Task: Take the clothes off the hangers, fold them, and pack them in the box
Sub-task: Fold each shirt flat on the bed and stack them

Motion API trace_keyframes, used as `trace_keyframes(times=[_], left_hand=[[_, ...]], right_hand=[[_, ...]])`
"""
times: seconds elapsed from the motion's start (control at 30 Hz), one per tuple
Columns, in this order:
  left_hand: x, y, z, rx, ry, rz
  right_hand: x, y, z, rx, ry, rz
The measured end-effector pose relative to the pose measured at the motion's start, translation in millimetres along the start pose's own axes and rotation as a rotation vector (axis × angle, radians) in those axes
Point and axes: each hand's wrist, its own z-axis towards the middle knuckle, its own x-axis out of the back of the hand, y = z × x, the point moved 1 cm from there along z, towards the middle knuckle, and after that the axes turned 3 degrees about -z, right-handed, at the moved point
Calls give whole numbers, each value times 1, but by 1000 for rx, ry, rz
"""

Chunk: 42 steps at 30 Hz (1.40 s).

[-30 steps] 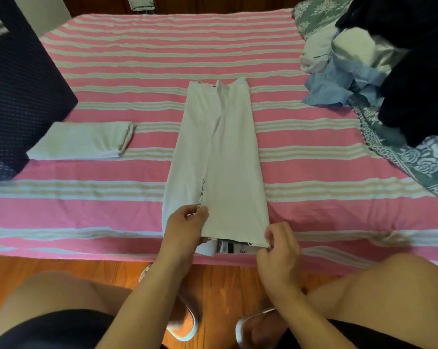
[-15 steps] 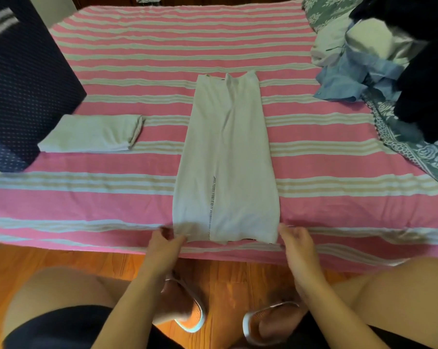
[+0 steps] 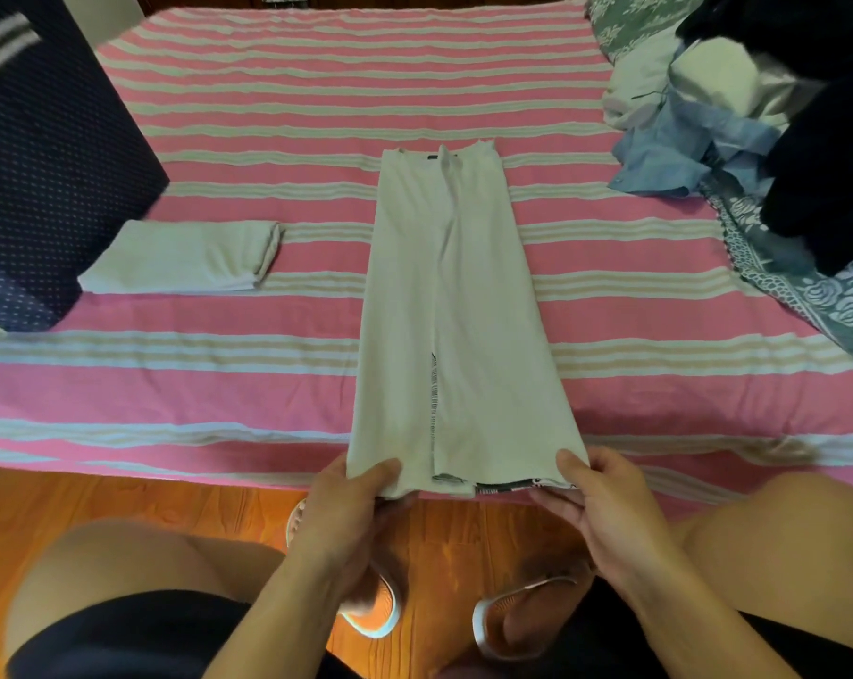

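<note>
At the near edge of the bed (image 3: 218, 379), a long white garment (image 3: 454, 311) lies folded into a narrow strip, long axis running straight away from the person. Left hand (image 3: 351, 502) pinches the near-left corner, right hand (image 3: 596, 497) pinches the near-right corner; both grips closed on the hem, equally near. Likely next: fold the near end up and away along that axis. Open striped bed beyond. Folded white piece (image 3: 184, 259) lies left, well apart; dark box (image 3: 57, 164) far left; unfolded clothes pile (image 3: 709, 115) far right.
</note>
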Motion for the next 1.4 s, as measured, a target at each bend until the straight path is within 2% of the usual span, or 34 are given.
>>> trace_keyframes(times=[0.13, 0.27, 0.33, 0.47, 0.57, 0.63, 0.7, 0.77, 0.87, 1.0, 1.07, 1.2, 1.33, 1.4], left_hand=[[0, -6, -26, 48, -12, 219], [2, 15, -53, 40, -37, 361], [-5, 43, -57, 10, -69, 253], [-33, 112, -16, 14, -199, -200], [-56, 169, 16, -202, -263, -339], [-57, 181, 36, -358, -174, -272], [-44, 162, 56, -418, 26, 79], [-24, 125, 73, -337, 150, 411], [-9, 83, 87, -248, 134, 571], [-26, 82, 90, -307, 186, 539], [-35, 83, 92, -315, 204, 537], [-33, 85, 103, -328, 209, 437], [-23, 91, 100, -285, -20, 206], [-18, 88, 91, -245, -109, 291]], right_hand=[[18, 9, -18, -74, 85, -124], [33, -3, -40, -112, 67, -213], [25, -28, -42, -98, -4, -170], [-12, -114, -7, -60, -116, 182], [-37, -177, 33, 68, -178, 381], [-37, -184, 61, 196, -86, 214], [-28, -161, 80, 275, 72, -161], [-14, -120, 93, 262, 120, -462], [-11, -91, 97, 277, 116, -706], [-31, -109, 110, 393, 11, -628], [-40, -113, 122, 374, -88, -577], [-48, -121, 135, 315, -136, -520], [-29, -120, 118, 297, -87, -530], [-12, -106, 98, 284, -10, -679]])
